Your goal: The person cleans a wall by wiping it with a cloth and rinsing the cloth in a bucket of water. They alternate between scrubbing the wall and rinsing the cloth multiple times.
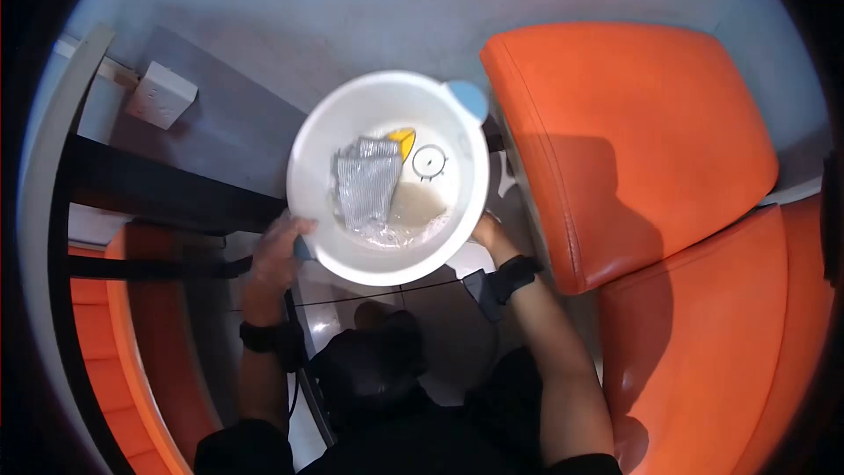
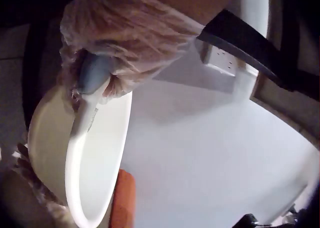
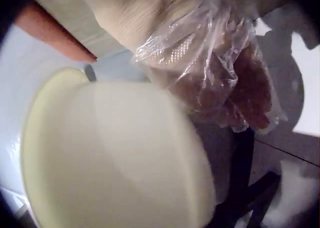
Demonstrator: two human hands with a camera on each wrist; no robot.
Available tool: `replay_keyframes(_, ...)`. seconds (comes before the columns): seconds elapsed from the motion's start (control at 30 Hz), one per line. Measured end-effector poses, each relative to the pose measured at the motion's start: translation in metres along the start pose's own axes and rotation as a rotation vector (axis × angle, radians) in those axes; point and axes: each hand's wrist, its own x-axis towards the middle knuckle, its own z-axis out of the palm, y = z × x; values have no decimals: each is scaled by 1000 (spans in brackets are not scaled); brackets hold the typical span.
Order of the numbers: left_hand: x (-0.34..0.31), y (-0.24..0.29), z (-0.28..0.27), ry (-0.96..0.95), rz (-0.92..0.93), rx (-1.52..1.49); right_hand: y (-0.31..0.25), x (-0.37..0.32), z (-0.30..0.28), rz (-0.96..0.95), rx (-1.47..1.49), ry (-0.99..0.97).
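A round white basin [image 1: 312, 171] is held up in front of the body. In it lie a grey striped cloth [image 1: 365, 189] and some murky water [image 1: 418, 204], beside a cartoon eye and yellow beak printed on the bottom. My left hand [image 1: 276, 253], in a clear plastic glove, grips the basin's near blue handle [image 2: 95, 74], thumb over the rim. Low on the basin's right side, my right hand [image 3: 200, 73], gloved likewise, supports the outside near its base with fingers extended. A second blue handle [image 1: 469, 100] shows at the far right rim.
An orange padded seat [image 1: 651, 149] stands close on the right, with another orange cushion [image 1: 712, 352] nearer. To the left are a dark table frame [image 1: 167, 185] and a white socket box [image 1: 163, 94] on the wall. Tiled floor [image 1: 343, 312] lies below.
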Motion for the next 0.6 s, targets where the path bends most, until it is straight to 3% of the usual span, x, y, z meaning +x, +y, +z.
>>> replay_keyframes(0.03, -7, 6, 7, -1, -2, -3, -1, -2, -3, 71, -160, -2)
replay_keyframes(0.07, -16, 11, 15, -63, -163, 33, 5, 3, -8, 73, -161, -2)
replay_keyframes(0.13, -34, 3, 31, -195, -517, 26, 11, 22, -16, 174, -572, -181)
replay_keyframes(0.17, -42, -4, 41, -195, -521, 23, 9, 28, -17, 219, -530, -194)
replay_keyframes(0.23, -47, -8, 62, -73, -828, -513, -4, 20, -20, 189, -356, -143)
replay_keyframes(0.27, -63, -28, 68, -263, -466, -144, -12, 15, -20, 193, -355, -145)
replay_keyframes(0.3, -60, -23, 76, -267, -468, -146, -22, 9, -19, 310, -195, -62)
replay_keyframes(0.37, -51, -7, 96, 101, -792, -955, -36, 0, -11, 547, 129, 105)
replay_keyframes(0.4, -41, -19, 99, 159, -1264, -1185, -33, -2, -10, 555, 130, 99)
replay_keyframes(0.53, -52, -62, 124, 132, -1263, -1110, -16, -11, 2, 419, 454, 137)
replay_keyframes(0.6, -44, -66, 128, 126, -1230, -1123, -25, -17, 4, 514, 114, -10)
